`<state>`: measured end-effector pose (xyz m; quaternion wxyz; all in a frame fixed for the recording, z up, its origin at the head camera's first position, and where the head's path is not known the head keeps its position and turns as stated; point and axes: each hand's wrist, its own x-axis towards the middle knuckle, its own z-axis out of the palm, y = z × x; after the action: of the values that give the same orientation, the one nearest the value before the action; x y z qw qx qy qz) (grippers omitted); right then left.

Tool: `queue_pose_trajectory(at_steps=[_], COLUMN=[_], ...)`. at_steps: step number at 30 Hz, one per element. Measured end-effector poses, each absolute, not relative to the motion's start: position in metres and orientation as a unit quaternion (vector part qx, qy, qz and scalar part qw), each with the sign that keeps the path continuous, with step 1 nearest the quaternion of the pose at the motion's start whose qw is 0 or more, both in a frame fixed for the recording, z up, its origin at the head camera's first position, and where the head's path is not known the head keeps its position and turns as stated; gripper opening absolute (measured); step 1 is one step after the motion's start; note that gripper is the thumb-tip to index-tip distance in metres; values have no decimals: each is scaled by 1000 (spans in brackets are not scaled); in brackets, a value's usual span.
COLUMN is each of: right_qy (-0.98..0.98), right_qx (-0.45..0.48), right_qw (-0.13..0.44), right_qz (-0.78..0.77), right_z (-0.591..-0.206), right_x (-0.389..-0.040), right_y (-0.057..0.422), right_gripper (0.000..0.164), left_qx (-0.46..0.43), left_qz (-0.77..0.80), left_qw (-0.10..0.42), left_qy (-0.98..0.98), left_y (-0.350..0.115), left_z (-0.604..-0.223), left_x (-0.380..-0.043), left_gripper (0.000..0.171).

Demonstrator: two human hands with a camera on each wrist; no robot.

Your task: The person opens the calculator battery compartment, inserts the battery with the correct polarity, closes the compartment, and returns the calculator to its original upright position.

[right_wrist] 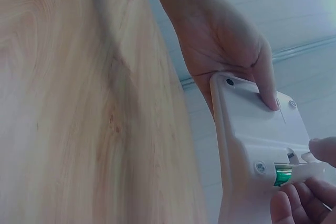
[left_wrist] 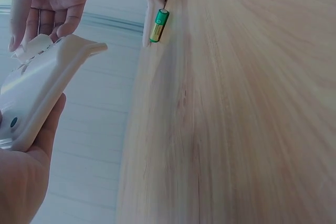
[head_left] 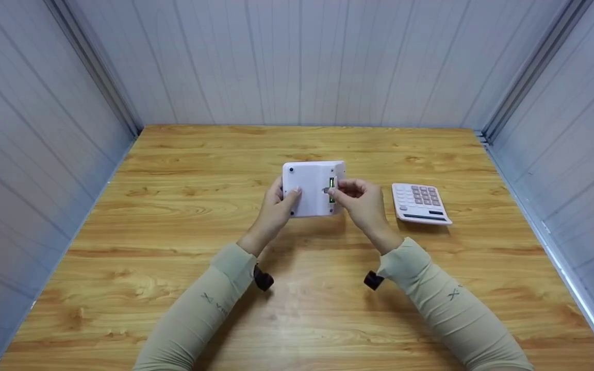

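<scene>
My left hand [head_left: 271, 208] grips a white calculator [head_left: 308, 193] raised over the table, its back toward me and the thumb pressed on the back. A green battery [right_wrist: 282, 177] sits in the open slot near its thicker end. With thumb and fingers my right hand [head_left: 368, 208] pinches a small white battery cover [right_wrist: 310, 170] at that slot. The cover stands tilted over the slot, partly hidden by the fingers. In the left wrist view, the same cover [left_wrist: 35, 46] shows below the right fingers, at the calculator's edge.
A second calculator [head_left: 421, 202], white with pinkish keys, lies face up on the wooden table [head_left: 173, 288] to the right. Beside it in the left wrist view lies a loose green and gold battery [left_wrist: 159, 25]. Pale panel walls [head_left: 297, 62] enclose the table's back and sides.
</scene>
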<state>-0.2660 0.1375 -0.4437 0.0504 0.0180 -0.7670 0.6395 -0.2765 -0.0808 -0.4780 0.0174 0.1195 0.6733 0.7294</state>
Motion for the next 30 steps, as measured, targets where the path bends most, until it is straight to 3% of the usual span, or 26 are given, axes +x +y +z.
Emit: queue_pose_trajectory(at_steps=[30], right_qy=[-774], right_qx=[12], right_qw=[74], right_qz=[629], right_z=[-453], right_x=[-271], right_y=[134], right_gripper=[29], left_qx=[144], left_qz=[710], left_qw=[3], left_qy=[689], left_y=[-78], left_z=[-477], left_x=[-270], left_gripper=[46])
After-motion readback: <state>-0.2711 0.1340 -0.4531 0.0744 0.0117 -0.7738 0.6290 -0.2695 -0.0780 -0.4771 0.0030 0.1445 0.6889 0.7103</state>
